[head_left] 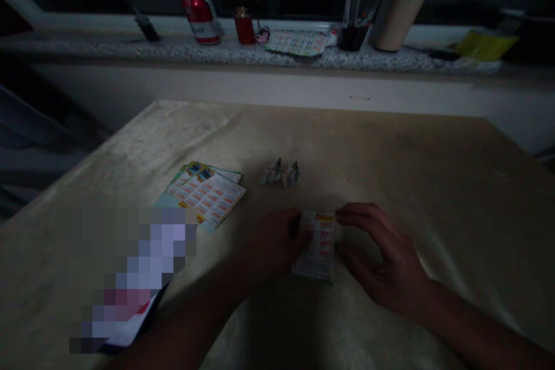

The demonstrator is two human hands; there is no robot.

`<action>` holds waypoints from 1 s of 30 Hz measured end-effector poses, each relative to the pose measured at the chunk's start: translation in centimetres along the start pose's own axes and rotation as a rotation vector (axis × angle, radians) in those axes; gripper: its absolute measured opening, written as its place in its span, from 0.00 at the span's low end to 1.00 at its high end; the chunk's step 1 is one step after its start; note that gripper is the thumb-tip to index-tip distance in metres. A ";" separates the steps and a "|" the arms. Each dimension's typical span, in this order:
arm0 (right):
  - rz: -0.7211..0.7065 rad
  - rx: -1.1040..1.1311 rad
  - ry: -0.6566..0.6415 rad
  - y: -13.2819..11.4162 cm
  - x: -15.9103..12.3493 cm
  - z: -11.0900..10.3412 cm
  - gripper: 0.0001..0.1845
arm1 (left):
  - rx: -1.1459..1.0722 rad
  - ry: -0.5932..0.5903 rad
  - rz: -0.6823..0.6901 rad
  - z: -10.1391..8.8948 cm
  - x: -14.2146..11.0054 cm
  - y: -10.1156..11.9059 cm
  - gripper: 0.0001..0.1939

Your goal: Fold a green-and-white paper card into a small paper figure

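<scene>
A small printed card (316,245) with a grid of red and white blocks lies on the table between my hands. My left hand (277,240) grips its left edge, the thumb over the printed face; the other fingers are partly hidden in shadow. At the card's right edge, my right hand (390,260) is open, with thumb and fingers apart and their tips beside or just touching the edge. Beyond the hands stand two small folded paper pieces, a left one (272,173) and a right one (291,175). A fanned stack of similar printed cards (217,199) rests to the left.
A phone (134,324), mostly pixelated, lies at the front left of the cloth-covered table (390,150). On the granite sill (243,58) are a red can (202,20), a red bottle (244,28), a lidded cup (359,11) and a cardboard tube (403,6).
</scene>
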State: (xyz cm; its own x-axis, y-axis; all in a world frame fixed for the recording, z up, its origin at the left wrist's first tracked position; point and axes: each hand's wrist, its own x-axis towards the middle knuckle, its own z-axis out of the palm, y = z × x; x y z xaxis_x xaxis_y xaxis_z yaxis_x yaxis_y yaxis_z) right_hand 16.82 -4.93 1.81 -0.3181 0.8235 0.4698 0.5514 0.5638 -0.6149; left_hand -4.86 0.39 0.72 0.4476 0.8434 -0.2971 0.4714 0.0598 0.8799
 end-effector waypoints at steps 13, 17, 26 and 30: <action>-0.162 -0.015 -0.095 1.7 0.0 2.1 0.17 | 0.317 0.093 0.051 0.2 -0.3 0.7 0.10; -0.170 -0.025 -0.123 1.7 -0.2 2.3 0.17 | 0.251 0.070 0.051 -0.1 -0.4 0.6 0.10; -0.189 -0.075 -0.184 0.8 -0.5 1.4 0.18 | 0.136 0.012 0.096 -0.3 -0.8 0.5 0.16; -0.176 -0.101 -0.228 0.8 -0.3 1.1 0.19 | 0.290 0.076 0.075 -0.4 -0.8 0.8 0.16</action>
State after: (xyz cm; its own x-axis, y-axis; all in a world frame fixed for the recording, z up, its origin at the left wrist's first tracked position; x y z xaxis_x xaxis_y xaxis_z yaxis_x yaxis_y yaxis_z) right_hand 16.47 -4.63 0.49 -0.5743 0.7131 0.4022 0.5429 0.6994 -0.4648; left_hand -5.08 -0.01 1.81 0.4362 0.8780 -0.1970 0.6410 -0.1496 0.7528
